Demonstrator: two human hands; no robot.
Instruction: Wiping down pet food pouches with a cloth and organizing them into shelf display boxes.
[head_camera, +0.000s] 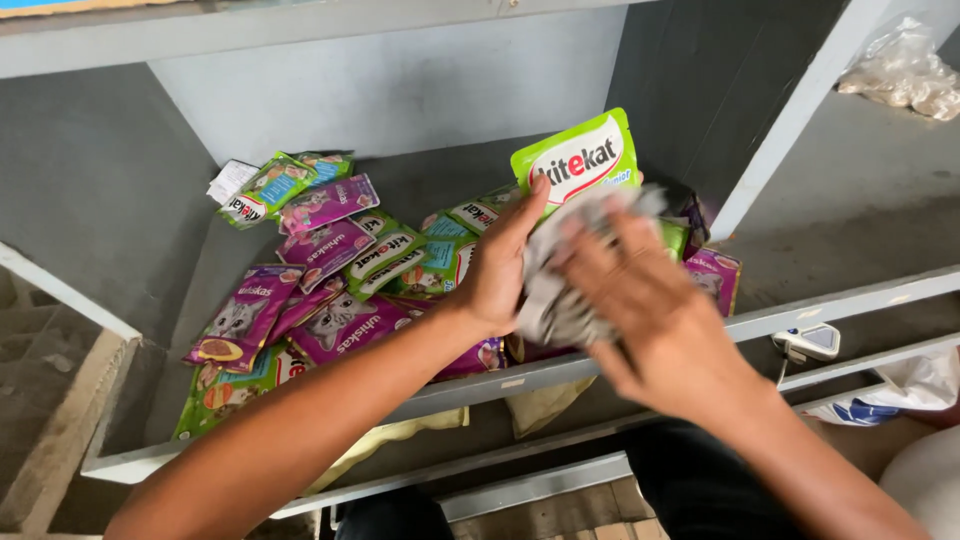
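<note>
Both hands meet over the front edge of a grey shelf compartment (150, 200). The left hand (497, 270) grips a stack of pet-food pouches (560, 300) from its left side, the thumb pointing up along the stack's edge and the fingers curled behind it, clamped on the pouches. The stack stands upright between the two hands; a green pouch (583, 158) rises above the fingertips at the back, while the nearer pouches show their silvery-grey sides. The right hand (650, 300) lies against the front of the stack, its fingers spread apart and blurred, pressing flat on the grey faces rather than closing round them.

Behind and to the left of the hands, loose purple pouches (330, 245) and green pouches (385, 258) lie scattered flat on the shelf floor. Another purple pouch (715, 275) stands just right of the hands. A small white handheld device (810, 342) rests on the lower ledge to the right.
</note>
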